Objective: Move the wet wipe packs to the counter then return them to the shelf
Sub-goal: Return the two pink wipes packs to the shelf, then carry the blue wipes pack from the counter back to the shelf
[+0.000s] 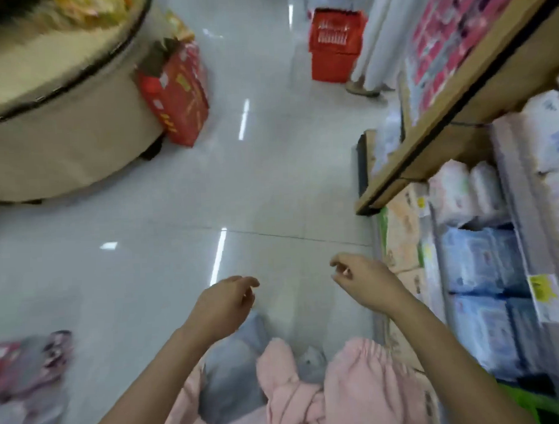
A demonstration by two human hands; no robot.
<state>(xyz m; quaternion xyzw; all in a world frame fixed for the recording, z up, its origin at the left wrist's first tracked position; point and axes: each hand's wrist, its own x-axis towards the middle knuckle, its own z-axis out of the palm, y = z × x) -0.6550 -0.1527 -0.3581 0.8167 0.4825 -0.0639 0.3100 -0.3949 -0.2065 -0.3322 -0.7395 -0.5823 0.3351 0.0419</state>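
Shop aisle floor (182,190); left hand (226,301) and right hand (363,280) loosely curled, empty.

Bare floor (271,186) ahead, round counter (63,124) left, packed shelf (457,88) right, red basket (337,45) beyond.

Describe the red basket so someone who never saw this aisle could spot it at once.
Follow the shelf on the right to the far end of the aisle. There a red basket stands on the floor, beside a standing person's legs. Unlike the red carton by the round stand, it has slotted sides.
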